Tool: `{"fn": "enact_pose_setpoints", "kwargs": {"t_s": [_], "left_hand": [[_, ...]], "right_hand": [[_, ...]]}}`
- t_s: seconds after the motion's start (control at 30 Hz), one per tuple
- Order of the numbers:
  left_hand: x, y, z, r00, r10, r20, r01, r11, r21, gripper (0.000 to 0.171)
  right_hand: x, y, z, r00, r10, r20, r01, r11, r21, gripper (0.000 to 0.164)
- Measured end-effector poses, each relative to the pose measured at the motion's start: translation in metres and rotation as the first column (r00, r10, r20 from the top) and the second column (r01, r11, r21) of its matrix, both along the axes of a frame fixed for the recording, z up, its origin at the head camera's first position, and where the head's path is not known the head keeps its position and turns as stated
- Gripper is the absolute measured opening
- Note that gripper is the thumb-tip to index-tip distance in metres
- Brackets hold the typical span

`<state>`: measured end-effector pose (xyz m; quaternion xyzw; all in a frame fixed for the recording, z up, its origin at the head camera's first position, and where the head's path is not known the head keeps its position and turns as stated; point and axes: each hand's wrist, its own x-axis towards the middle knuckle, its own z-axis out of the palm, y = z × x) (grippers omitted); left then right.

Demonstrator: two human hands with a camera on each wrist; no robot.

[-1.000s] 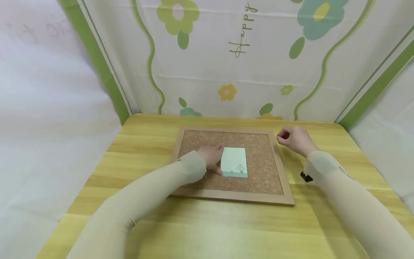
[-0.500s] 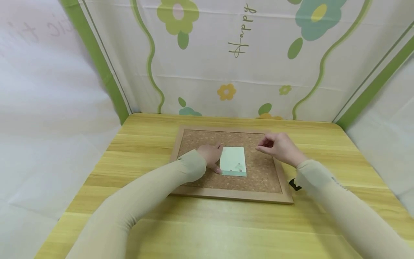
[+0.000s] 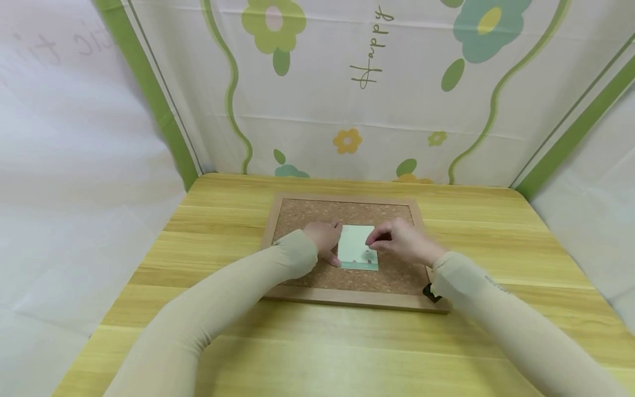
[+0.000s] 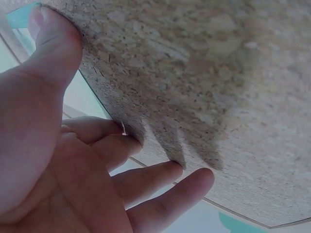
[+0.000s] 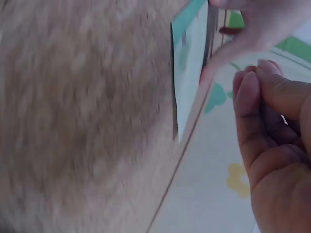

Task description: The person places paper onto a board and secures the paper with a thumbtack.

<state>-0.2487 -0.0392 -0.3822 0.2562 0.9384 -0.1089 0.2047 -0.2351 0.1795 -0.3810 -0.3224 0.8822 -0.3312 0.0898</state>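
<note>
Plainly, from the head, we see a pale card (image 3: 353, 245) lying mid-corkboard (image 3: 397, 278), cork margins all round it; the board lies on a yellow wood-grain table (image 3: 317, 353) before flowered white cloth (image 3: 307, 99). At the left wrist, our left hand (image 4: 73, 174) grasps nothing, thumb touching the card's corner. At the right wrist, our right hand (image 5: 279, 167) pinches; around what, we cannot tell.

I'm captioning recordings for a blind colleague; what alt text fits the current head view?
A person's left hand touches the left edge of a pale green paper on a framed corkboard; the right hand forms a pinch above the paper's right side. A wooden table lies beneath, a flower-print cloth behind.
</note>
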Motion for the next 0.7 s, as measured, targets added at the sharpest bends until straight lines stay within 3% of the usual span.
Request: {"fn": "enact_pose_setpoints", "kwargs": {"t_s": [0.27,0.47,0.7], "left_hand": [[-0.003,0.002,0.000,1.000,0.006,0.001,-0.006,1.000,-0.004,0.109],[-0.005,0.002,-0.002,1.000,-0.005,-0.005,0.005,1.000,-0.014,0.109],[-0.005,0.002,-0.006,1.000,-0.018,-0.014,0.017,1.000,-0.024,0.109]], "right_hand": [[-0.010,-0.016,-0.015,0.997,0.073,0.026,-0.075,0.992,0.105,0.006],[-0.024,-0.028,-0.019,0.990,0.060,0.130,-0.081,0.984,0.157,0.007],[-0.030,-0.042,-0.013,0.983,0.032,0.179,-0.075,0.968,0.241,0.006]]}}
